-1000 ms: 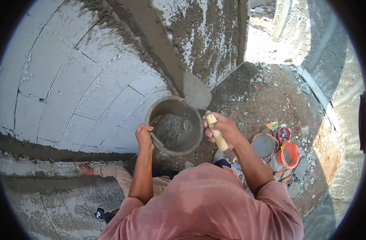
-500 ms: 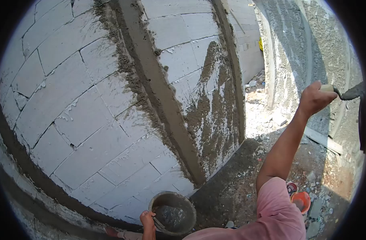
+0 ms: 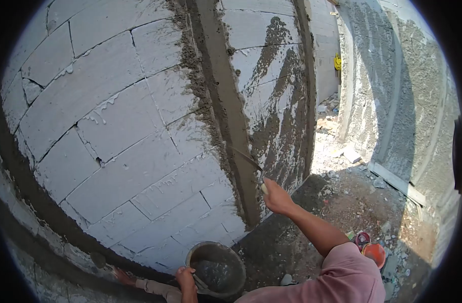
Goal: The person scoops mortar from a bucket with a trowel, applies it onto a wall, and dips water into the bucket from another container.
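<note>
My right hand (image 3: 277,196) is closed round the pale handle of a trowel (image 3: 247,158). The trowel's blade shows nearly edge-on in front of the wet mortar strip (image 3: 211,55) on the block wall; whether it touches the strip I cannot tell. Low in the view, my left hand (image 3: 186,277) grips the near-left rim of a round dark bucket (image 3: 239,265). Grey wet mix lies inside the bucket. Right of the strip, a wall panel (image 3: 274,113) carries patchy splashes of grey mortar.
A bare foot or hand (image 3: 122,276) shows beside a mortar-covered ledge (image 3: 54,230) at lower left. Rubble, an orange container (image 3: 375,254) and a plank (image 3: 396,184) lie on the ground to the right. A rough rendered wall (image 3: 423,91) stands beyond.
My right hand has swung from the far right, with mortar on the trowel, to the wall at centre. The view has shifted slightly; my left hand still holds the bucket.
</note>
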Demonstrator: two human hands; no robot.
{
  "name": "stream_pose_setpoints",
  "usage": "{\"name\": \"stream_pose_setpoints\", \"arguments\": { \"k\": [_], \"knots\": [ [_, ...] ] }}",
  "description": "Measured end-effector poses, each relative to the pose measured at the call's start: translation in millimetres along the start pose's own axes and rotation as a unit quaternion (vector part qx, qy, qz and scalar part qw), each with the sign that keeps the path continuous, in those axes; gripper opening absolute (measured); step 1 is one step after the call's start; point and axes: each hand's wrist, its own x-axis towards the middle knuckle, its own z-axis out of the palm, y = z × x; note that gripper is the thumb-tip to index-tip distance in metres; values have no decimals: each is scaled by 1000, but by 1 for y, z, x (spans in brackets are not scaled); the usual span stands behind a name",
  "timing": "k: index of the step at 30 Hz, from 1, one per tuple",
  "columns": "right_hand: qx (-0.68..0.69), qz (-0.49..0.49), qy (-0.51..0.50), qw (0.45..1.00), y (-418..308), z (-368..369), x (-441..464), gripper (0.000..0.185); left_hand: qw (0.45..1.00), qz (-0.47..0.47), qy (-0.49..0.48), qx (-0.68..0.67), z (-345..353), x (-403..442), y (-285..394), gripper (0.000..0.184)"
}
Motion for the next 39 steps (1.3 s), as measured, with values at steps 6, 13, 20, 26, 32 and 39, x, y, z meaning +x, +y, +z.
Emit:
{"name": "stream_pose_setpoints", "arguments": {
  "k": [6,13,20,26,32,39],
  "knots": [
    [14,-9,-417,909,-20,60,-89,33,997,-17,-70,24,18,12,23,25],
    [-61,-89,-474,874,3,111,-45,30,982,82,-120,122,64,14,52,29],
    [286,267,-608,691,11,159,-103,23,977,118,-125,128,128,8,58,30],
    [538,378,-555,510,21,107,-120,30,995,32,-89,-10,128,21,61,26],
    [695,330,-318,554,16,24,-123,36,995,-5,-89,-37,115,13,77,15],
    [578,61,291,760,-30,-138,-75,39,997,3,-81,-12,86,22,68,18]
  ]
}}
